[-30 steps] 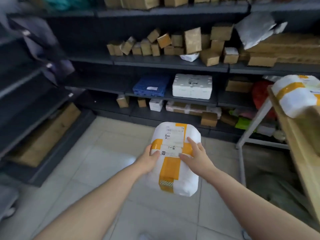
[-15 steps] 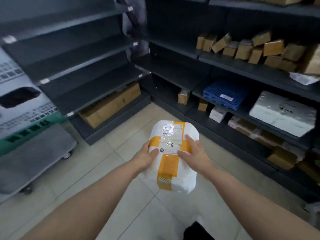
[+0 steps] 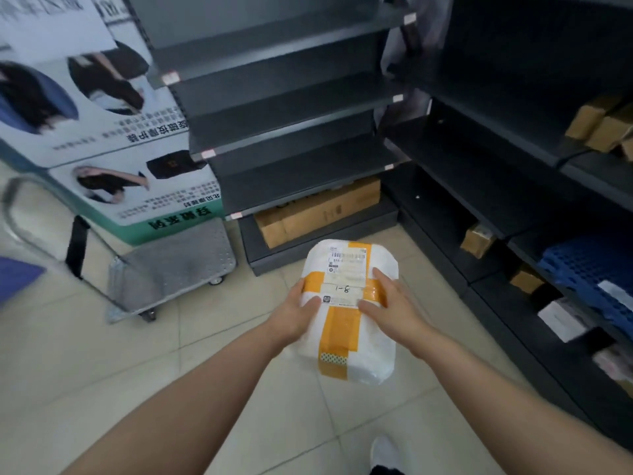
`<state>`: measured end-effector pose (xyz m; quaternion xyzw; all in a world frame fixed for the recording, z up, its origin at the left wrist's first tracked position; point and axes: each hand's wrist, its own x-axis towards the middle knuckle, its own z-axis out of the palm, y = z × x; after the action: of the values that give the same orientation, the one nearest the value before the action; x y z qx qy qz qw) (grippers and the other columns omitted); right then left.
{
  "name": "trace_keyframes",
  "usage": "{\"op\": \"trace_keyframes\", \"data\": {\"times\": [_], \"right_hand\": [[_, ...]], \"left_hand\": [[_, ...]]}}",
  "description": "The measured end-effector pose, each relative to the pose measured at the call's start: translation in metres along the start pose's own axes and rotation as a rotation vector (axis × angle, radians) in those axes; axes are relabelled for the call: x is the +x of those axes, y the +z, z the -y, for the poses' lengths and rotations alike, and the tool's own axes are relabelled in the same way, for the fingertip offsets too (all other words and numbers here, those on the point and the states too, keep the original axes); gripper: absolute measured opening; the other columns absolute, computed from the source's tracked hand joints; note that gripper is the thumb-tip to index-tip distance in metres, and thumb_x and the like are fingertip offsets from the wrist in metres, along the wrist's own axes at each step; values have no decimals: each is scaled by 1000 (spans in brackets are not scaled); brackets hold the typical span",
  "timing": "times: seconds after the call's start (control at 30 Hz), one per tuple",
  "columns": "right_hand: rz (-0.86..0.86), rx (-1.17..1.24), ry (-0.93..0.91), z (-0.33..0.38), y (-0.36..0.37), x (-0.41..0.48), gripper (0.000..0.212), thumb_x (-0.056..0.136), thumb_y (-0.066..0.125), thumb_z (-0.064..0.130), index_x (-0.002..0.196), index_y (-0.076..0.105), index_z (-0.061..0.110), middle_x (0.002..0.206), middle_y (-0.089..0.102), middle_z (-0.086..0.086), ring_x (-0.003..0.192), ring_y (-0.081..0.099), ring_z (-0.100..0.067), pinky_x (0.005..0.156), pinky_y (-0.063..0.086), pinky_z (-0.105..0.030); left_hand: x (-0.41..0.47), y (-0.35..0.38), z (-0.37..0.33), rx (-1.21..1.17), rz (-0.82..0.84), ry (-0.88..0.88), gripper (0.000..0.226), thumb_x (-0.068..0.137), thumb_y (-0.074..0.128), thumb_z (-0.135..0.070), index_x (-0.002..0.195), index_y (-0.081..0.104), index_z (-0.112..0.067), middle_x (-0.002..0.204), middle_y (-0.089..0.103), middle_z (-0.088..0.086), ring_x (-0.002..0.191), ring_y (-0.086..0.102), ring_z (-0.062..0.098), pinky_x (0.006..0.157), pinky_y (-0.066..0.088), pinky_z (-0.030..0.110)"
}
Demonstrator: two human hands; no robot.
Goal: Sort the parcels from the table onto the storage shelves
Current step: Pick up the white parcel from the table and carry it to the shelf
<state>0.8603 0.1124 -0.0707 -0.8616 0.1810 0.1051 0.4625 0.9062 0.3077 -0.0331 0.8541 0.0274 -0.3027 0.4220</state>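
Grips the white, orange-taped parcel (image 3: 346, 341) between left hand (image 3: 297, 311) and right hand (image 3: 394, 308), thumbs pressed on top near the label (image 3: 346, 265). Beyond the hands: dark shelves (image 3: 291, 97), a cardboard box (image 3: 318, 210) at the bottom; left of them, a trolley (image 3: 178, 262).

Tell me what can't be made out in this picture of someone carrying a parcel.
Head view only.
Printed label on the parcel: too small and blurred; only the handwritten 1-8 reads.
Fingers of left hand and right hand beneath the parcel: hidden by it.
Brown boxes at upper right: cut off by the frame edge.
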Motion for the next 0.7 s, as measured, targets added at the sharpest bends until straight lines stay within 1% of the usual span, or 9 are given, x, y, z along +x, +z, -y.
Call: {"op": "trace_keyframes", "data": {"times": [0.17,0.27,0.4,0.53,0.7], "right_hand": [[117,-23,-34,23,3,61,74,89,59,47,148,15,44,155,17,6,133,37,-24,103,42,-47],[150,-39,-71,39,16,87,71,90,58,47,148,17,42,153,23,6,131,39,-23,100,43,-45],[197,-74,-109,65,33,124,71,91,57,46,149,17,40,153,23,5,131,38,-23,102,41,-42],[232,-98,-123,99,56,169,71,91,58,45,149,17,41,152,23,5,131,38,-23,101,40,-41],[211,-77,-111,146,95,238,70,90,61,44,147,21,42,150,27,6,129,41,-23,98,44,-42]], "left_hand": [[25,-19,-5,-64,-99,-126,62,101,39,-46,154,8,-37,152,35,2,128,45,30,106,39,50],[41,-35,-1,-97,-133,-168,62,101,39,-47,154,7,-36,153,35,4,129,44,30,106,39,51],[69,-64,7,-139,-174,-182,62,101,40,-45,154,9,-35,153,35,4,131,43,30,106,37,49],[105,-100,17,-207,-193,-193,61,101,40,-44,153,11,-36,150,38,3,129,45,30,107,38,53],[170,-165,29,-246,-191,-174,58,101,41,-43,153,14,-36,147,42,4,127,46,31,107,39,55]]}}
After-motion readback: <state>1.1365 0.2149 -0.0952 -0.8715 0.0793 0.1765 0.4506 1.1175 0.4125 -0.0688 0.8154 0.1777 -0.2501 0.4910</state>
